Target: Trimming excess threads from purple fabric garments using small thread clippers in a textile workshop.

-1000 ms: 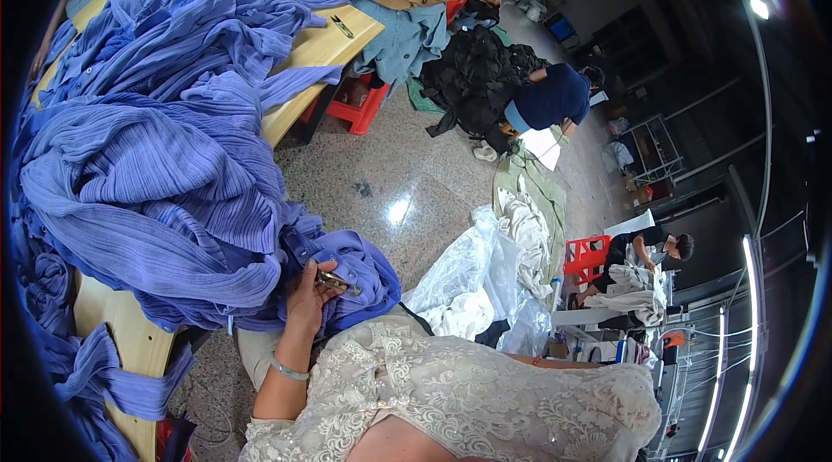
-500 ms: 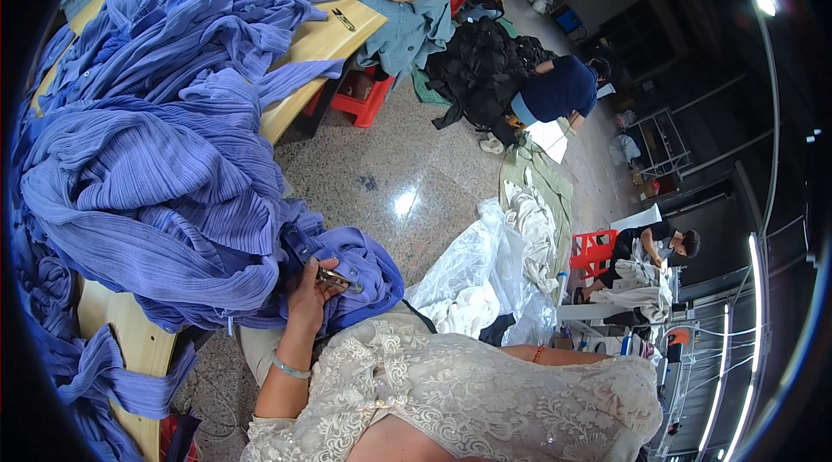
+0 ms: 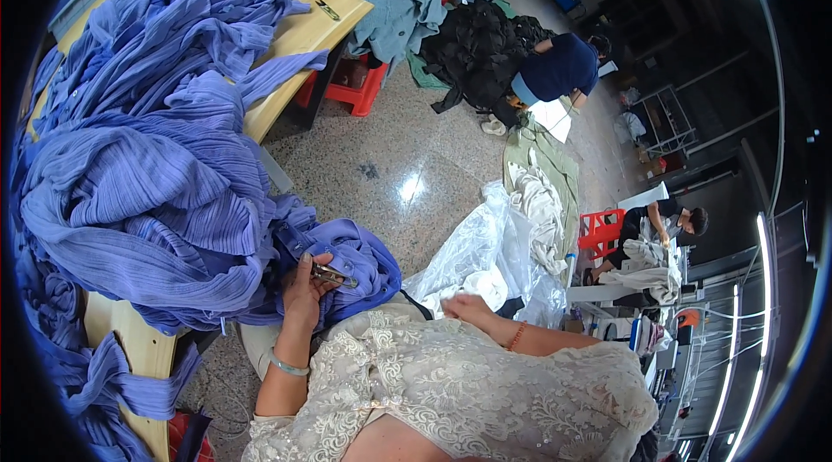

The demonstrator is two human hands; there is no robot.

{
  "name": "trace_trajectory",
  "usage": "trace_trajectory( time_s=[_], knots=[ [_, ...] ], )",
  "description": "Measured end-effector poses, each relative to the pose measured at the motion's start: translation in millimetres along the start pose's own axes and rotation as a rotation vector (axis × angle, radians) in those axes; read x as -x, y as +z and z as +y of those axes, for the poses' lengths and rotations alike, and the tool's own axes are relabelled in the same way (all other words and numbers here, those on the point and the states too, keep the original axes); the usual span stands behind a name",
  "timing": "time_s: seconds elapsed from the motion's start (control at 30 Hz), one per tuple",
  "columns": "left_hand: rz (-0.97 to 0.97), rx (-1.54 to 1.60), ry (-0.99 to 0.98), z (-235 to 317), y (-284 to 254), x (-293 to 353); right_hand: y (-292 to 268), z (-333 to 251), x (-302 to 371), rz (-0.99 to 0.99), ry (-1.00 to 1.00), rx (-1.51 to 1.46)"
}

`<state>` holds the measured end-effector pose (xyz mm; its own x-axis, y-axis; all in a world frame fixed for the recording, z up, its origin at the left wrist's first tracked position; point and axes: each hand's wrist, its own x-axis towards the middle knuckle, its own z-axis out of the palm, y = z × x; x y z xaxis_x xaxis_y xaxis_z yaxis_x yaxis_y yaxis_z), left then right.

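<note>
My left hand (image 3: 302,290), with a pale bangle at its wrist, is closed around small metal thread snips (image 3: 334,276). It rests against a bunched part of a blue-purple ribbed knit garment (image 3: 360,258), where dark buttons show. The garment's bulk (image 3: 165,193) lies heaped over the table at left. My right hand (image 3: 471,309), an orange-red bracelet on its wrist, is in the air before my lace top, apart from the garment. Its fingers are curled; whether anything is in them is hidden.
More blue-purple knits (image 3: 173,29) cover the wooden table (image 3: 299,33), where other snips (image 3: 328,9) lie. A red stool (image 3: 357,94) stands beyond its edge. Clear plastic (image 3: 468,241) and white cloth lie on the floor. A co-worker (image 3: 559,72) bends by a dark heap; others work farther off.
My right hand has come into view from the right, moving left in front of my top. My left hand keeps hold of the snips, while the view has shifted slightly.
</note>
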<state>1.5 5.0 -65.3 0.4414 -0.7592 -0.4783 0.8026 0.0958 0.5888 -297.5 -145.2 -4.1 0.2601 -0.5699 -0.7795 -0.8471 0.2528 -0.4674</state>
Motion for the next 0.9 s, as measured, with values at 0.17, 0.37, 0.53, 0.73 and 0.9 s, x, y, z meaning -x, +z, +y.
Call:
trace_trajectory(
  time_s=[0.17,0.37,0.53,0.73,0.9],
  knots=[
    [-0.035,-0.193,0.061,0.8,24.1,-0.7,44.4,-111.7,14.7,0.03,-0.936,0.444],
    [-0.012,-0.261,0.113,2.9,34.3,-0.3,90.6,-138.6,-13.5,0.08,-1.155,0.668],
    [0.117,-0.259,0.038,10.6,34.5,-1.2,96.5,-153.6,-24.8,0.128,-1.203,0.654],
    [-0.017,-0.269,0.073,6.6,50.1,9.2,65.7,-148.7,-68.2,-0.038,-0.838,0.025],
    [-0.155,-0.68,0.247,4.7,60.1,13.4,58.0,-160.0,-78.6,-0.423,-0.631,-0.309]
  ],
)
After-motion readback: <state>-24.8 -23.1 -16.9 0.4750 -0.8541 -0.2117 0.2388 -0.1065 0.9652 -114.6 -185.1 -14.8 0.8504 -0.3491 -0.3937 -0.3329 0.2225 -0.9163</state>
